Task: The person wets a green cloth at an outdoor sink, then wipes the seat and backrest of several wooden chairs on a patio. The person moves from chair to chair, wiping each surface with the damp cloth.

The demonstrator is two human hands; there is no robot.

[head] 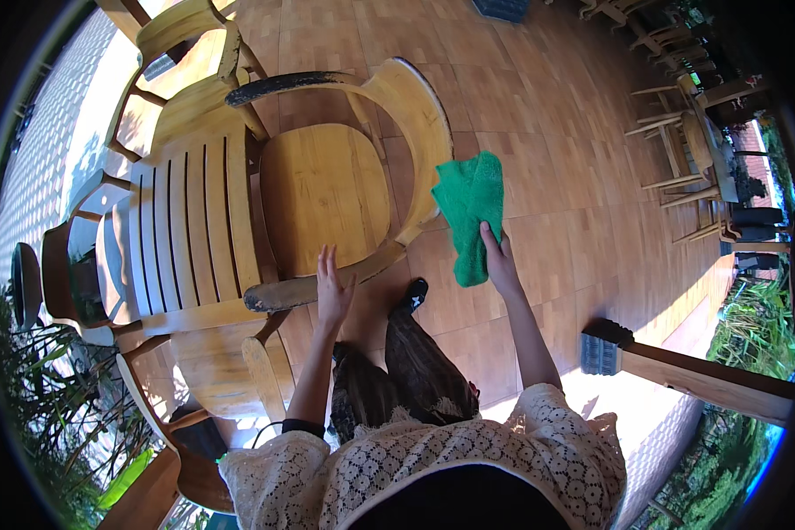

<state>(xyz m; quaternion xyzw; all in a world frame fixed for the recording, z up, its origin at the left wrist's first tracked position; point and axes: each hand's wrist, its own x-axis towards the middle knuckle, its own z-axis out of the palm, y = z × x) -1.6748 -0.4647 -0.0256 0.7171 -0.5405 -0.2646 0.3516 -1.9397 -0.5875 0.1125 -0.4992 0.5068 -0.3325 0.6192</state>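
Observation:
My right hand (499, 262) grips a folded green cloth (472, 212) by its lower right side. The cloth is held beside the curved backrest of a wooden armchair (324, 192), overlapping its edge in view; whether they touch, I cannot tell. My left hand (332, 288) holds nothing, its fingers apart, over the chair's near armrest (298, 291); contact there is unclear. Dark finish is worn along the chair's armrests and back rim. The chair's seat faces a slatted wooden table (192, 232).
More wooden chairs surround the table, one at the upper left (192, 99) and one at the lower left (218, 364). A wooden post with a dark base (603, 348) stands at the right. Further chairs and a table (719, 156) are at the far right.

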